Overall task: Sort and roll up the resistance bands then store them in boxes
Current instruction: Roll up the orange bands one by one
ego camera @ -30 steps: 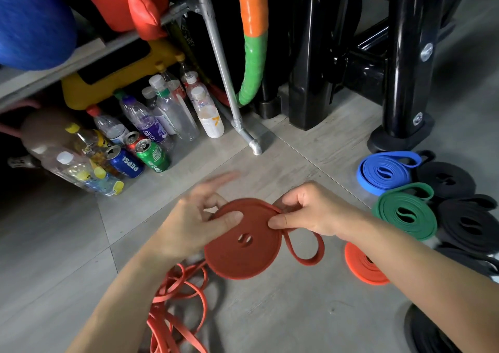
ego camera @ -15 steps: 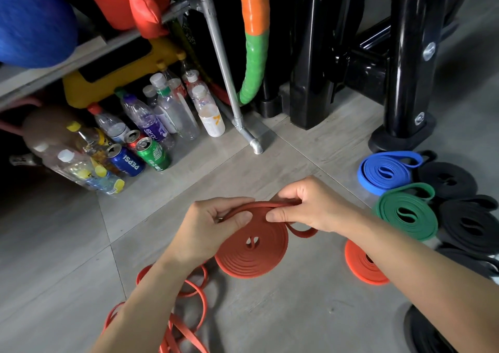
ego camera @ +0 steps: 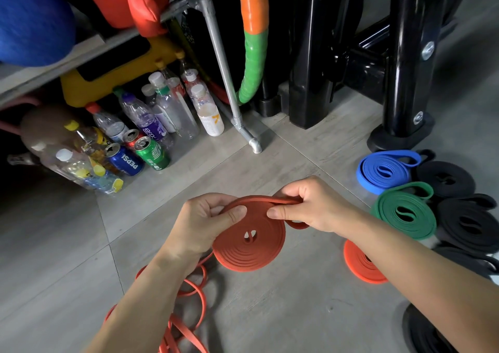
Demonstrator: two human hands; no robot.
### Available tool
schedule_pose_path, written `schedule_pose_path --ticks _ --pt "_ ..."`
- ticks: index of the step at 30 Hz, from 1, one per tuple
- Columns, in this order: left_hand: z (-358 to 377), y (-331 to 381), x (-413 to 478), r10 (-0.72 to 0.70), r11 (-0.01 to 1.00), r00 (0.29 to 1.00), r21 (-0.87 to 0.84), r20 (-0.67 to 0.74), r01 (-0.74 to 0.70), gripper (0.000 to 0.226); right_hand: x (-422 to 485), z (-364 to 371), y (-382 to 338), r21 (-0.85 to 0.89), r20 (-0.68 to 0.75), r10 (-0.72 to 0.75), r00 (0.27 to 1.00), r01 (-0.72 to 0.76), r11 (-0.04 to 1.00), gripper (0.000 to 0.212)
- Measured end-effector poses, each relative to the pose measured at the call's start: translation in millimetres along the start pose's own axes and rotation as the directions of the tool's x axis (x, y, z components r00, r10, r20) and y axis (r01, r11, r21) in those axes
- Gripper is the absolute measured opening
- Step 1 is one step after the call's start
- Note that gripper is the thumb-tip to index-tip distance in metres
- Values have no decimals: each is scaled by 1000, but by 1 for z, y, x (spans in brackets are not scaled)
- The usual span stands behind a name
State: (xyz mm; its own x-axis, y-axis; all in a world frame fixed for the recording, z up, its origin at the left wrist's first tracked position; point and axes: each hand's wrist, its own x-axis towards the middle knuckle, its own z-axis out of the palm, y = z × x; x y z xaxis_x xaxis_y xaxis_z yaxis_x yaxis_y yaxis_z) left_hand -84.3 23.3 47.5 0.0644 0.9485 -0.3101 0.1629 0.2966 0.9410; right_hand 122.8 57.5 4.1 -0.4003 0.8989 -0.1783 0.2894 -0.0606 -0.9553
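Bare grey floor [ego camera: 283, 312] lies open below the hands. Bottles [ego camera: 167, 114] crowd its far left, and blue [ego camera: 383, 170], green [ego camera: 403, 212] and black coils [ego camera: 459, 217] line its right edge. Above its middle the left hand [ego camera: 205, 220] pinches the rim of the flat, rubbery red band coil [ego camera: 249, 247], thumb on top. The right hand [ego camera: 310, 206] pinches the coil's outer wrap.

On the grey tiled floor [ego camera: 81, 244], plastic bottles [ego camera: 172, 109] cluster with a blue Pepsi can [ego camera: 124, 160] and a green can [ego camera: 152, 152] under a yellow object [ego camera: 113, 69], beside a metal pipe leg [ego camera: 229, 93], an orange-and-green wrapped bar [ego camera: 252, 41] and a black machine frame [ego camera: 402, 55].
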Motion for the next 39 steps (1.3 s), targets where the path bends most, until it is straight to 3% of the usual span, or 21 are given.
schedule_pose_path --ticks 4,11,13,15,18,23,27,31,35,39 --pt "1 2 -3 46 996 998 80 40 -50 16 3 1 -3 -48 14 13 1000 -13 999 16" --pt "1 1 -3 49 990 999 135 21 -51 7 2 4 -9 -49 45 24 999 -22 999 8" --pt "4 1 -5 90 978 995 184 37 -95 17 2 5 -10 -49 48 17 999 -15 999 8" --pt "7 -1 -6 157 960 988 232 9 -155 12 3 6 -12 -44 52 1 999 1 999 11" --pt "10 -7 -6 201 947 978 266 -57 -179 23 3 8 -12 -53 62 -3 998 6 999 13" --pt "11 -7 -8 137 963 990 238 -30 -126 16 1 9 -13 -37 86 6 996 -3 999 10" --pt "12 -7 -7 177 940 984 299 -9 -166 24 3 11 -13 -49 82 0 997 4 999 11" --pt "9 -6 -5 118 971 991 218 -69 -100 29 0 11 -13 79 19 -22 1000 20 997 28" --pt "2 -4 -3 54 998 991 44 -120 -49 24 -6 4 -7 137 -144 -107 984 127 982 16" --pt "3 -3 -2 33 994 992 -95 -123 -45 17 -11 15 1 256 -180 -80 981 125 959 18"
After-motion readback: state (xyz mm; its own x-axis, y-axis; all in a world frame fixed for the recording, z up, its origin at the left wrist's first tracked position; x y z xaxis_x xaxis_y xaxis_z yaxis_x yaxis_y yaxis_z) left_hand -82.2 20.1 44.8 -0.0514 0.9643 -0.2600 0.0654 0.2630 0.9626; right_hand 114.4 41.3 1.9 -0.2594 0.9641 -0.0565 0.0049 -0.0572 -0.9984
